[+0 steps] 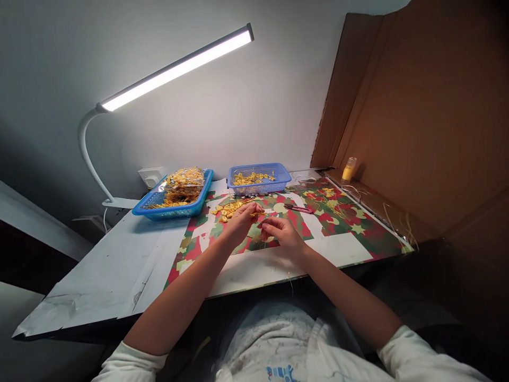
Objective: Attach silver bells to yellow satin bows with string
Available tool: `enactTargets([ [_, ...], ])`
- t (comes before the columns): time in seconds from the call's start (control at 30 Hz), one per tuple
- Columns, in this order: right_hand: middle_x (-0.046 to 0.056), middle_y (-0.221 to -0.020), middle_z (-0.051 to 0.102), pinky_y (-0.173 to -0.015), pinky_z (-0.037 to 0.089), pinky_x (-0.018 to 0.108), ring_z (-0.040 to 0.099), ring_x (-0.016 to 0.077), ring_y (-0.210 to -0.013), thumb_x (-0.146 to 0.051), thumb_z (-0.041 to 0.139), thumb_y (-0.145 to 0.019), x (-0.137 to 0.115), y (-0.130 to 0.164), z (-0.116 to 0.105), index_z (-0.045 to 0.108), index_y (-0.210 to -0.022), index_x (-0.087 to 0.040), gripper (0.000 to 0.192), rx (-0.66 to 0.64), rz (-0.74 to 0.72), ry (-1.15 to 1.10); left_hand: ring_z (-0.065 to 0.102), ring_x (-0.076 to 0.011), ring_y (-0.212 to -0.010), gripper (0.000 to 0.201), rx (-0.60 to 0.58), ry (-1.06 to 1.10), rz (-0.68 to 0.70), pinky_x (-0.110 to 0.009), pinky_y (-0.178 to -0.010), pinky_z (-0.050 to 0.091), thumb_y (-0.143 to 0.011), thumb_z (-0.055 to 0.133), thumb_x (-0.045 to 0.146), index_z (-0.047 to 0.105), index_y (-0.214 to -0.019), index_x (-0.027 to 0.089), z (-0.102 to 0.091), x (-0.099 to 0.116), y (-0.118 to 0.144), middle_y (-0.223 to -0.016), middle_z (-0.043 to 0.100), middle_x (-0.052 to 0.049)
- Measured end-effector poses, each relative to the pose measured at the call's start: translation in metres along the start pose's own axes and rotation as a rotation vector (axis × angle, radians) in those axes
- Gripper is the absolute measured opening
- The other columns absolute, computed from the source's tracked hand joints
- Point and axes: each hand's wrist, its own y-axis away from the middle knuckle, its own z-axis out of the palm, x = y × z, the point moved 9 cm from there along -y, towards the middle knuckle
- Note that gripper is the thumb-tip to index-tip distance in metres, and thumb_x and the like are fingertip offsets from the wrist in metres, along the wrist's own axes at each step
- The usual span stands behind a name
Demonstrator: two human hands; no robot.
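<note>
You are holding a small gold piece (260, 214) just above the table, between your two hands, its end showing at the fingertips of your left hand (240, 217). That hand is pinching it lightly, and such a narrow grip could be letting the piece twist or slip if the other side pulls. Your right hand (284, 233) is hovering just beside and below, its thumb and fingers drawn together; whether they are gripping a fine thread or nothing, you cannot tell from here. If a thread is running between them, too hard a tug could be snapping it or bending the piece.

Close behind your left hand, loose gold pieces (226, 211) are lying in a heap; a dropped one would probably be vanishing among them. The pink-handled tool (299, 208) is resting beyond your right hand, where a sweeping wrist could be knocking it. Farther right, yellow threads (330, 204) are sprawling over the patterned sheet (360, 228), likely to be tangling if a sleeve drags across. Near you, a loose strand (291, 284) is dangling off the table edge and could be catching on your clothes.
</note>
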Motion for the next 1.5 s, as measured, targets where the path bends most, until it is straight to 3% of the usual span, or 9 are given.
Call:
enactTargets([
  [0.17, -0.002, -0.062, 0.056, -0.05, 0.036, 0.022, 0.052, 0.011, -0.059, -0.041, 0.068, -0.07, -0.006, 0.007, -0.004, 0.061, -0.076, -0.018, 0.025, 0.024, -0.034, 0.038, 0.055, -0.0102, -0.069, 0.028, 0.037, 0.01, -0.003, -0.022, -0.062, 0.039, -0.072, 0.075, 0.037, 0.061, -0.061, 0.015, -0.002, 0.002, 0.002, -0.072, 0.061, 0.0],
  [0.4, -0.001, -0.062, 0.057, -0.055, 0.042, 0.026, 0.052, 0.0116, -0.056, -0.038, 0.067, -0.074, -0.019, 0.016, -0.006, 0.063, -0.075, -0.018, 0.02, 0.001, -0.228, 0.068, 0.053, -0.01, -0.062, 0.028, 0.063, -0.004, 0.004, -0.022, -0.058, 0.043, -0.067, 0.077, 0.04, 0.065, -0.062, 0.015, -0.001, 0.012, 0.009, -0.069, 0.062, -0.001],
  [0.7, -0.006, -0.051, 0.038, -0.046, 0.024, 0.023, 0.031, 0.0075, -0.048, -0.035, 0.064, -0.078, -0.044, 0.017, -0.032, 0.067, -0.079, -0.017, 0.018, -0.06, -0.23, 0.41, 0.053, -0.0133, -0.063, 0.027, 0.158, -0.569, 0.221, -0.024, -0.056, 0.041, -0.07, 0.075, 0.046, 0.078, -0.074, 0.019, -0.029, 0.053, 0.047, -0.075, 0.069, -0.004],
  [0.9, -0.006, -0.052, 0.04, -0.048, 0.025, 0.023, 0.034, 0.0083, -0.05, -0.031, 0.063, -0.078, -0.048, -0.008, -0.052, 0.067, -0.076, -0.017, 0.015, -0.134, -0.195, 0.607, 0.051, -0.0137, -0.064, 0.025, 0.228, -0.634, 0.139, -0.024, -0.06, 0.04, -0.069, 0.072, 0.044, 0.075, -0.072, 0.019, -0.06, 0.048, 0.042, -0.07, 0.066, -0.003],
  [1.03, -0.004, -0.055, 0.046, -0.049, 0.028, 0.023, 0.038, 0.0087, -0.051, -0.029, 0.06, -0.078, -0.034, -0.02, -0.054, 0.067, -0.075, -0.017, 0.014, -0.202, -0.138, 0.68, 0.046, -0.0139, -0.055, 0.019, 0.235, -0.96, 0.071, -0.026, -0.054, 0.033, -0.069, 0.065, 0.033, 0.064, -0.057, 0.019, -0.069, 0.04, 0.042, -0.057, 0.058, 0.0],
  [1.2, -0.004, -0.052, 0.051, -0.049, 0.034, 0.023, 0.046, 0.0103, -0.049, -0.026, 0.058, -0.079, -0.017, -0.025, -0.045, 0.066, -0.076, -0.018, 0.011, -0.301, -0.043, 0.605, 0.049, -0.0183, -0.063, 0.018, 0.075, -1.388, 0.045, -0.028, -0.058, 0.034, -0.067, 0.055, 0.021, 0.048, -0.051, 0.02, -0.056, 0.034, 0.045, -0.06, 0.056, -0.001],
  [1.3, -0.004, -0.05, 0.049, -0.047, 0.034, 0.022, 0.045, 0.0101, -0.047, -0.027, 0.057, -0.08, -0.015, -0.027, -0.041, 0.064, -0.076, -0.018, 0.012, -0.29, 0.0, 0.521, 0.051, -0.0207, -0.069, 0.012, 0.032, -1.487, 0.097, -0.031, -0.063, 0.037, -0.069, 0.056, 0.022, 0.051, -0.059, 0.021, -0.04, 0.041, 0.04, -0.066, 0.058, -0.003],
  [1.4, -0.006, -0.048, 0.041, -0.046, 0.032, 0.021, 0.04, 0.0087, -0.045, -0.028, 0.059, -0.079, -0.015, -0.029, -0.041, 0.064, -0.078, -0.017, 0.012, -0.25, 0.027, 0.491, 0.055, -0.0224, -0.086, 0.012, -0.15, -1.347, 0.163, -0.035, -0.079, 0.042, -0.08, 0.054, 0.025, 0.063, -0.086, 0.02, -0.005, 0.036, 0.03, -0.09, 0.066, -0.006],
  [1.5, -0.008, -0.048, 0.034, -0.045, 0.031, 0.021, 0.035, 0.0073, -0.044, -0.032, 0.06, -0.08, -0.009, -0.031, -0.046, 0.064, -0.08, -0.017, 0.015, -0.185, 0.093, 0.354, 0.057, -0.019, -0.086, 0.023, -0.371, -1.11, -0.025, -0.03, -0.077, 0.044, -0.085, 0.055, 0.029, 0.066, -0.102, 0.019, 0.02, 0.004, 0.021, -0.092, 0.068, -0.006],
])
